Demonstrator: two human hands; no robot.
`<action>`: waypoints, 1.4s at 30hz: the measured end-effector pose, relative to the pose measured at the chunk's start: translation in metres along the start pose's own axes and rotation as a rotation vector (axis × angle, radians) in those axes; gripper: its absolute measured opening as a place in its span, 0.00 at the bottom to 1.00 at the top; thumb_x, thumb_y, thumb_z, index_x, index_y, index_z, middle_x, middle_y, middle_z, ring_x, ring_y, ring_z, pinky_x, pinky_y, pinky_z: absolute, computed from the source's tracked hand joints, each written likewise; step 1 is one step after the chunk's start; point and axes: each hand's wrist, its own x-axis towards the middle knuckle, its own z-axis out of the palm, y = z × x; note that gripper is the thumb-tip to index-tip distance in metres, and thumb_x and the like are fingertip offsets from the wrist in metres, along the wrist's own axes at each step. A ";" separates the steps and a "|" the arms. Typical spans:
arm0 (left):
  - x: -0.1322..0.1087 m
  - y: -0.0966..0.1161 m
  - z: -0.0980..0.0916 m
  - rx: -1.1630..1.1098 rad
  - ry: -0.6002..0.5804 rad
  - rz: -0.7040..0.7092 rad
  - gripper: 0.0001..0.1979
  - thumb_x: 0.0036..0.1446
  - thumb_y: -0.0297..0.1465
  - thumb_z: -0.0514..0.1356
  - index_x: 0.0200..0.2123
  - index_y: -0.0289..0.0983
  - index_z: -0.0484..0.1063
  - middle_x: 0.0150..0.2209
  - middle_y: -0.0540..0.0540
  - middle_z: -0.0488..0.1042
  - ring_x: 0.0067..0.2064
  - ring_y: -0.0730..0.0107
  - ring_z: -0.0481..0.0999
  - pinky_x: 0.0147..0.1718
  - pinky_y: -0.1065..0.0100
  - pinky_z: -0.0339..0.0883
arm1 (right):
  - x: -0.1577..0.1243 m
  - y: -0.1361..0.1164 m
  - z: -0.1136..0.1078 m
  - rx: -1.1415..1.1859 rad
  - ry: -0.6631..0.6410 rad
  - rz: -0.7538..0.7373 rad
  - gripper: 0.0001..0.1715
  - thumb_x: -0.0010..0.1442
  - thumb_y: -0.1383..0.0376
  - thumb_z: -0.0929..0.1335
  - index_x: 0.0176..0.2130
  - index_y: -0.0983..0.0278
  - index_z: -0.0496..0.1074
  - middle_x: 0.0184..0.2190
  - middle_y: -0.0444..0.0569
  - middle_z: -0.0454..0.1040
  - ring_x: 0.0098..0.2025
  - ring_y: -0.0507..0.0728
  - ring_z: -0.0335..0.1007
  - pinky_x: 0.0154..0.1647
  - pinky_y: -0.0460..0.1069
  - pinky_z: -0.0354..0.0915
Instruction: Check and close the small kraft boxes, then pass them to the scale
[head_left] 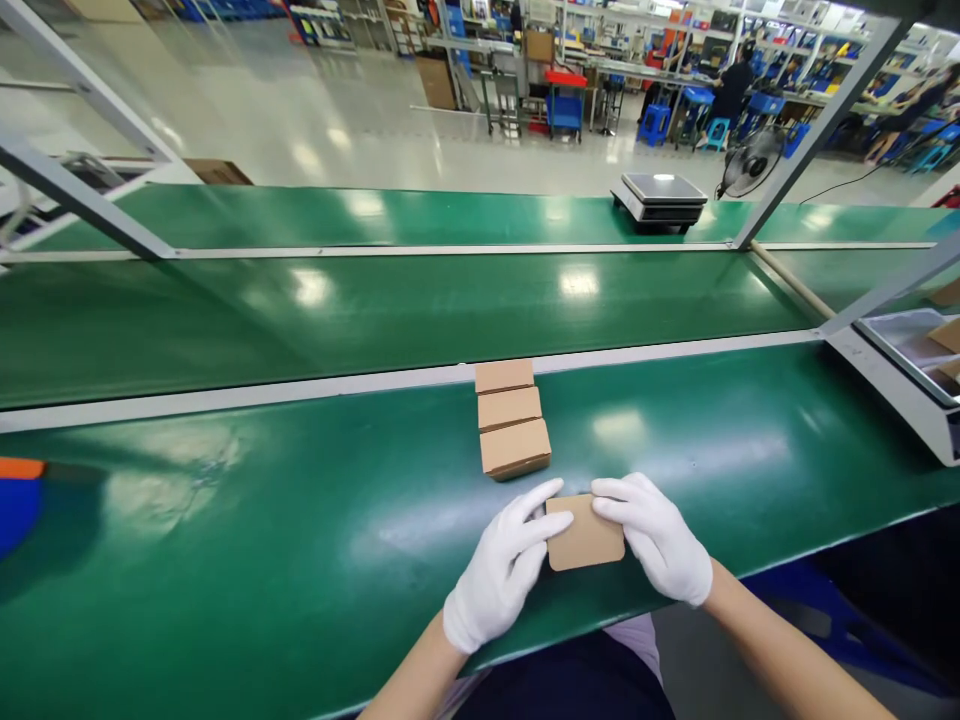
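A person grips a brown cardboard piece (pixel 586 545) between two white-gloved hands at the near edge of a green surface (pixel 262 530), in what appears to be a moment of handling or squaring up a small carton part. The left hand (pixel 499 565) is partly curled at the piece's left side, one finger laid across its upper face; the right hand (pixel 664 540) bends its fingers over the far right corner. The thumbs' hold is hard to make out. Both forearms slant in from the near side, wrists fairly straight. Three small boxes (pixel 515 445) stand in a row just beyond, slightly left. Any next move would seem to call for even, light finger pressure, keeping the card unbent.
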 end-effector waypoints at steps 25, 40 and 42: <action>-0.003 0.008 0.024 0.112 0.004 0.071 0.34 0.66 0.32 0.65 0.71 0.46 0.56 0.71 0.36 0.55 0.69 0.53 0.63 0.62 0.49 0.69 | 0.010 0.003 -0.023 -0.148 -0.220 -0.169 0.33 0.75 0.62 0.63 0.73 0.59 0.52 0.67 0.62 0.65 0.70 0.65 0.62 0.65 0.63 0.67; 0.007 0.009 0.017 0.082 -0.003 0.138 0.22 0.69 0.33 0.61 0.63 0.42 0.66 0.66 0.35 0.60 0.65 0.53 0.66 0.59 0.48 0.72 | 0.011 0.002 -0.016 -0.107 -0.113 -0.193 0.32 0.71 0.68 0.66 0.70 0.62 0.58 0.64 0.64 0.68 0.65 0.66 0.66 0.60 0.64 0.71; 0.007 0.006 0.021 0.134 0.013 0.164 0.23 0.66 0.32 0.64 0.63 0.39 0.65 0.67 0.33 0.59 0.66 0.51 0.65 0.58 0.48 0.73 | 0.011 0.005 -0.015 -0.127 -0.096 -0.215 0.28 0.72 0.68 0.65 0.68 0.65 0.60 0.63 0.66 0.68 0.66 0.67 0.65 0.60 0.65 0.71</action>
